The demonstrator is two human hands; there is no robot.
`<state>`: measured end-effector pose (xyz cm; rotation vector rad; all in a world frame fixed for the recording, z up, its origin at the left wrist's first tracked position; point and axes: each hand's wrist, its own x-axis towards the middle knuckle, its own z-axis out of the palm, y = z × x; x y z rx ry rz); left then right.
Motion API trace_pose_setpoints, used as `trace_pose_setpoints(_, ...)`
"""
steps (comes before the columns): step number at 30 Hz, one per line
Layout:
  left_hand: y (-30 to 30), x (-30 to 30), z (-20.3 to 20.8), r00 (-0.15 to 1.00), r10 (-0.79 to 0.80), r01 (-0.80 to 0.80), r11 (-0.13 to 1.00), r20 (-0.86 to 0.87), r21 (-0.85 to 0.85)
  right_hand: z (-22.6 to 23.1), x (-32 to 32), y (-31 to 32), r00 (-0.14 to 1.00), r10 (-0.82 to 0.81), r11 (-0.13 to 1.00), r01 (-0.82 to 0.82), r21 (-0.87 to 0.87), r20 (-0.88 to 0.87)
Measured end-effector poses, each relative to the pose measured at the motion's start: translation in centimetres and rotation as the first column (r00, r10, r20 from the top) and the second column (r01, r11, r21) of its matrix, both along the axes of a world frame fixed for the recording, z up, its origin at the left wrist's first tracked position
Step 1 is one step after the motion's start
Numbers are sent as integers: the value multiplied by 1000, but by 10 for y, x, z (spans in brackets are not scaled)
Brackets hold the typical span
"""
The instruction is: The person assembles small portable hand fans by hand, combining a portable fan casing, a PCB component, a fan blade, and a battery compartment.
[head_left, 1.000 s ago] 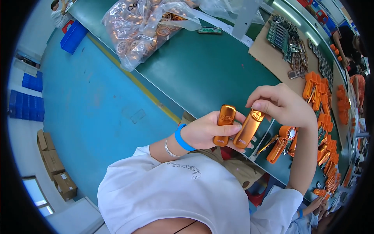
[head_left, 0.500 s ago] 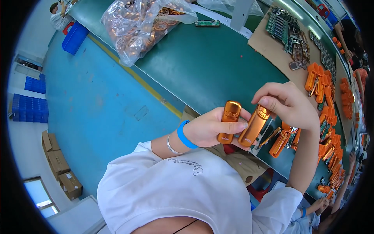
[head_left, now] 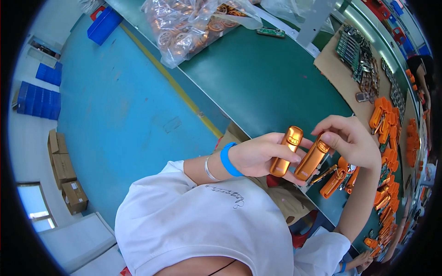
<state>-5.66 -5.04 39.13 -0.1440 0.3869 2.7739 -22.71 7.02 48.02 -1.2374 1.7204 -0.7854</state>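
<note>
My left hand (head_left: 260, 154), palm up with a blue wristband, has its thumb across a shiny orange oblong device casing (head_left: 286, 149). A matching orange casing (head_left: 311, 162) rests beside it on the fingers of that hand. My right hand (head_left: 352, 140) pinches the upper end of this second casing between thumb and fingers. Both casings are tilted, each with small openings near its top end. Just right of them on the green table (head_left: 258, 87) lie loose orange casing parts (head_left: 336, 181), some with metal pieces in them.
A clear plastic bag of round orange parts (head_left: 182, 34) lies at the table's far end, near a lone green circuit board (head_left: 270, 32). Cardboard with many circuit boards (head_left: 352, 53) is at the right. Orange casings (head_left: 386, 122) line the right side. Another person's hands (head_left: 363, 260) show lower right.
The view has shifted, so the surroundings sit differently in the picture. Both hands keep the same two casings, with little change in grip.
</note>
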Motion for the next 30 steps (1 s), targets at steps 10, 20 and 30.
trace_pose_setpoints(10,1,3,6,998,16,-20,998,-69,-68,-7,6,1,997,-7,1000,7,10,81)
trace_pose_setpoints(20,1,5,6,996,-55,61,994,-73,93,-8,10,7,999,22,997,-20,-76,26)
trace_pose_setpoints(30,5,8,3,982,-92,113,986,-166,119,-9,13,11,999,27,982,-20,-188,33)
